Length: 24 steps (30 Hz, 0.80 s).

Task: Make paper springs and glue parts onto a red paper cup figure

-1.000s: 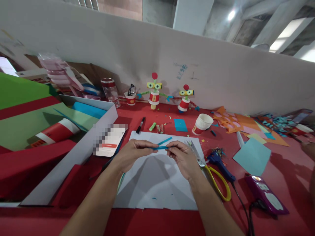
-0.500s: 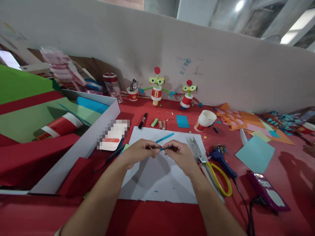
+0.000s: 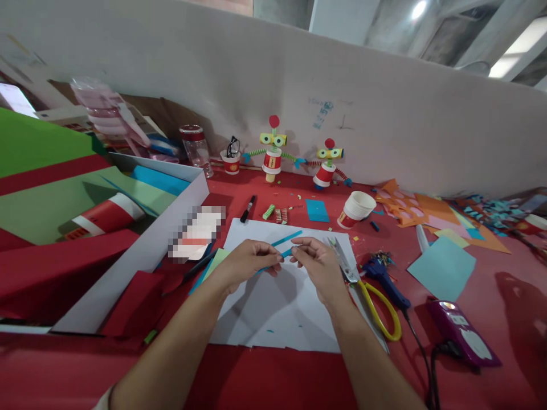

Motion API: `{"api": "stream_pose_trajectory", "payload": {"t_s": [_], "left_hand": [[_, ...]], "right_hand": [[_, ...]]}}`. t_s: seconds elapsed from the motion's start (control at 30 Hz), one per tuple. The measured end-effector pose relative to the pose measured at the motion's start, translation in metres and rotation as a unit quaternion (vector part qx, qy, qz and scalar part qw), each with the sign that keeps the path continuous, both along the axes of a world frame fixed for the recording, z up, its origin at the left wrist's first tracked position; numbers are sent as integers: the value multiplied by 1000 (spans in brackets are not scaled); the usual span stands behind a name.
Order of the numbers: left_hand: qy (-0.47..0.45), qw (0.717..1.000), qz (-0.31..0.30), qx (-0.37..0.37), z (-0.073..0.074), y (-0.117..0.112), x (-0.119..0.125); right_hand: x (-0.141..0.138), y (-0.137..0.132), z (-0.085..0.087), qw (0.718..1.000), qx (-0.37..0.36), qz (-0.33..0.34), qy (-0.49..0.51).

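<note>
Between my two hands runs a narrow blue paper strip (image 3: 286, 253), held above a white sheet (image 3: 282, 307). My left hand (image 3: 252, 262) pinches it, and one end sticks out below the fingers. At the other end, the thumb and fingers of my right hand (image 3: 315, 262) close on the strip's tip. A second blue strip (image 3: 286, 238) lies flat on the sheet just beyond my fingers. Scissors (image 3: 376, 302) with yellow handles rest by my right wrist, blades partly over the sheet. Green and blue paper pieces (image 3: 216, 265) lie beside my left wrist.
On the right are a blue glue gun (image 3: 388, 282), a purple power socket (image 3: 464, 333) with cables, and stacked paper cups (image 3: 356, 208). Two paper-cup robots (image 3: 272, 162) stand by the wall. A white box (image 3: 171, 250) of coloured paper occupies the left, near a black marker (image 3: 248, 209).
My hands have moved slightly apart, and more of the blue strip shows between and below the fingers. My right fingers are more extended. The second strip stays in place.
</note>
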<state>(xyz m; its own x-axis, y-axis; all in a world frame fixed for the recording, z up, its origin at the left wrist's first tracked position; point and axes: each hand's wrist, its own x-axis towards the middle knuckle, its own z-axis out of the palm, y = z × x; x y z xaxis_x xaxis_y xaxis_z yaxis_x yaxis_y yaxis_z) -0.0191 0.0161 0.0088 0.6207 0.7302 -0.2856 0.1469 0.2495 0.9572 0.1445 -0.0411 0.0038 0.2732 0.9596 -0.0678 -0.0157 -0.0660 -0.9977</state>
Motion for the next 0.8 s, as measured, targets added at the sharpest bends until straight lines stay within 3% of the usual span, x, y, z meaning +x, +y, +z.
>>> {"api": "stream_pose_trajectory", "payload": {"t_s": [0.27,0.47,0.63,0.8], "left_hand": [[5,998,-33,-48,3,4,-6],[-16,997,-69,-42,5,3,-8],[-18,998,-41,-40,1,6,-11],[-7,997,-67,-22,-2,3,-5]], "right_hand": [[5,2,0,997,20,-68,19],[3,2,-2,995,33,-86,27],[0,2,-7,993,39,-94,64],[-4,1,-7,994,38,-97,24]]}}
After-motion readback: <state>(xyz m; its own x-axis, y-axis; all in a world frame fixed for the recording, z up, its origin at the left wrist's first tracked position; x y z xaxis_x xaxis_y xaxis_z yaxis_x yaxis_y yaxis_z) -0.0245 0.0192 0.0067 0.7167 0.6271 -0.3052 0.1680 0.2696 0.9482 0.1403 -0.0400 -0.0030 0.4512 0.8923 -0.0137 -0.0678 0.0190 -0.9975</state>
